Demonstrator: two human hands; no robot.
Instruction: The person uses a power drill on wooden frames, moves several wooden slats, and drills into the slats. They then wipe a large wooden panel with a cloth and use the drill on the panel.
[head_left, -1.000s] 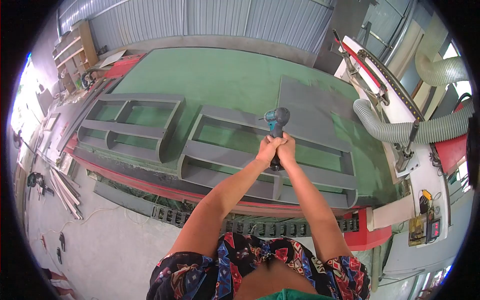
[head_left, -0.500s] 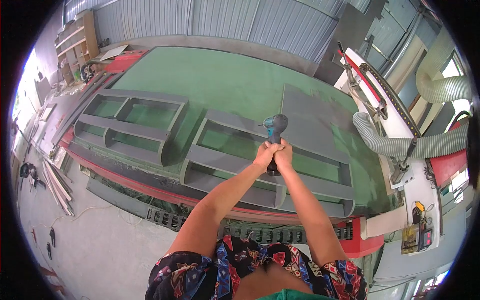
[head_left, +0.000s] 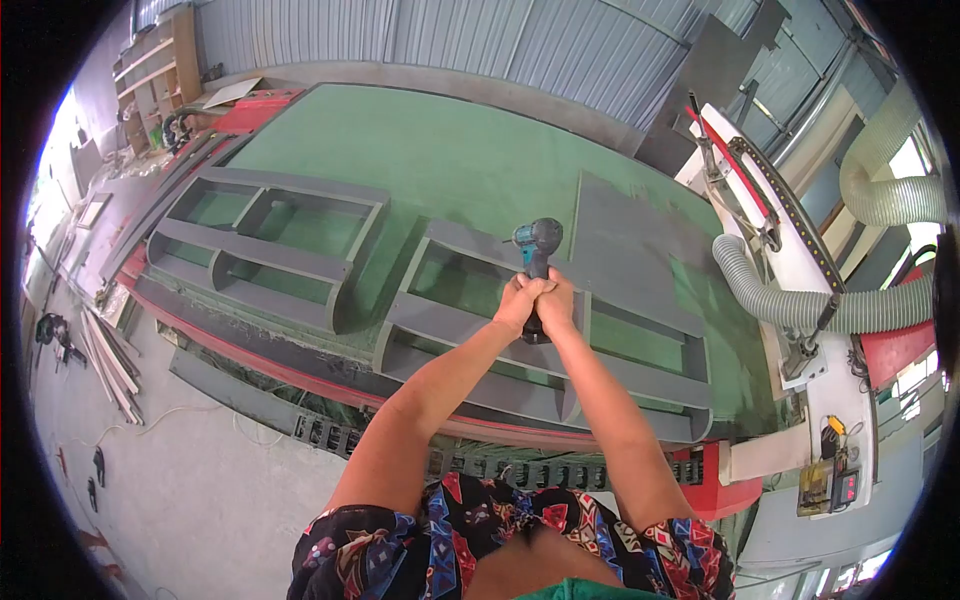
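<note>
A teal and black cordless drill [head_left: 535, 248] stands upright in both my hands, its bit toward the left and its black battery at the bottom. My left hand [head_left: 515, 302] wraps the grip from the left side, and my right hand [head_left: 557, 302] closes on it from the right. Below and behind the drill lies a grey shelf frame [head_left: 440, 318] with several compartments. A second grey frame [head_left: 265, 243] lies to its left. Both rest on the green table surface [head_left: 420, 140].
A flat grey panel [head_left: 625, 245] lies at the table's right. Beyond it are a white machine gantry [head_left: 740, 170] and a ribbed hose [head_left: 800, 300]. Wood strips [head_left: 105, 360] and black tools [head_left: 98, 468] lie on the floor at left.
My hands and the drill have moved slightly left and up. The frames and table have shifted a little in view.
</note>
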